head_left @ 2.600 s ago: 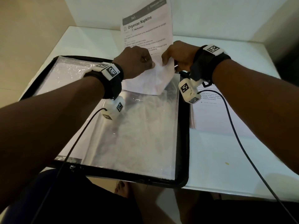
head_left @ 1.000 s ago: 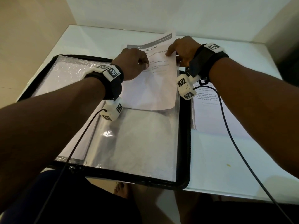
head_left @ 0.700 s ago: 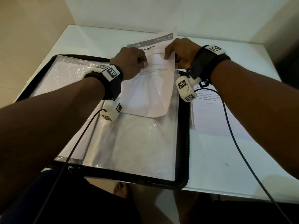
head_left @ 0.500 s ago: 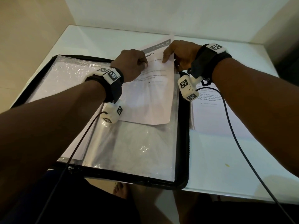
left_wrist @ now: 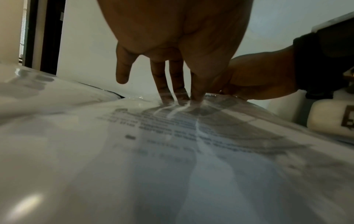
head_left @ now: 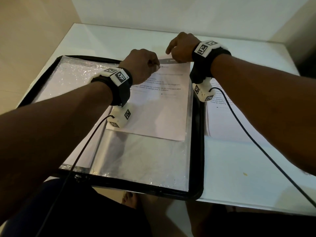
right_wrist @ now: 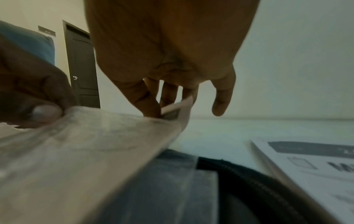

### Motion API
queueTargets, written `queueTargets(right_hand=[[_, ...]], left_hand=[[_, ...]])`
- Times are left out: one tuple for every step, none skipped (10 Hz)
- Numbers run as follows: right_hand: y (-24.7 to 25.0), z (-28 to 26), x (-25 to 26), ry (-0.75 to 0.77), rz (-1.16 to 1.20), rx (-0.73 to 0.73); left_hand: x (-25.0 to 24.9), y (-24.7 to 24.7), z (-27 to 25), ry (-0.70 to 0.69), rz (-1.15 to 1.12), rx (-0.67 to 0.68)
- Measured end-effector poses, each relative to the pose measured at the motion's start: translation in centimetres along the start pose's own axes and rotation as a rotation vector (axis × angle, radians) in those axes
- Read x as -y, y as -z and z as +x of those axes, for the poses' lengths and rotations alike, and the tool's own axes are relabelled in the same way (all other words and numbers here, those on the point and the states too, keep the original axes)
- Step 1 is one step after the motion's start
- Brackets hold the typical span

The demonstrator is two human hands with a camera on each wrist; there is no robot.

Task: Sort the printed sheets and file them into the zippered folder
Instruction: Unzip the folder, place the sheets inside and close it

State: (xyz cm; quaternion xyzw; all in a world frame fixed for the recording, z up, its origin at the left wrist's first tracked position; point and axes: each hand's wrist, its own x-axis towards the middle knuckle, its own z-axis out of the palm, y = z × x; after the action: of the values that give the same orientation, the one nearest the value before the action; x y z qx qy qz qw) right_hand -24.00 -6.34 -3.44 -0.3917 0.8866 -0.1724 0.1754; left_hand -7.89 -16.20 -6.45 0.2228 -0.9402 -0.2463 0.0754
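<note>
A black zippered folder (head_left: 198,134) lies open flat on the table, its clear plastic sleeves facing up. One printed sheet (head_left: 159,106) sits partway inside the right-hand sleeve (head_left: 145,159), its top edge sticking out. More printed sheets (head_left: 227,124) lie stacked just right of the folder.

On the printed sheet (head_left: 159,106) in the middle of the head view you can read part of 2 lines: "are spread out unfolded on the restaurant table" and "drawer or storage box is available". Its grey header band shows only "Dexte". The heading beside your left hand is too blurred to read. On the stack of sheets (head_left: 222,120) at the right you can make out "are slightly" and "mirror for cleaning". In both wrist views the print is too blurred to read.
</note>
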Motion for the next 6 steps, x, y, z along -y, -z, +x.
queueTargets(right_hand=[[-0.5,0.0,0.8,0.013,-0.003,0.006],[-0.7,0.1,1.1,-0.002,0.014,0.047],[-1.0,0.5,0.9,0.026,-0.020,0.110],[-1.4,-0.6,1.0,0.180,-0.178,0.148],[-1.5,-0.8,0.8,0.179,-0.134,0.139],[-2.2,-1.6,0.7,0.170,-0.119,0.116]], left_hand=[[0.0,0.1,0.1,0.000,0.016,0.000],[0.1,0.2,0.3,0.003,0.031,-0.005],[0.1,0.1,0.3,0.000,0.050,-0.022],[0.2,0.0,0.2,0.004,0.090,-0.054],[0.4,-0.1,0.2,0.022,0.099,-0.062],[0.4,-0.4,0.3,0.038,0.102,-0.061]])
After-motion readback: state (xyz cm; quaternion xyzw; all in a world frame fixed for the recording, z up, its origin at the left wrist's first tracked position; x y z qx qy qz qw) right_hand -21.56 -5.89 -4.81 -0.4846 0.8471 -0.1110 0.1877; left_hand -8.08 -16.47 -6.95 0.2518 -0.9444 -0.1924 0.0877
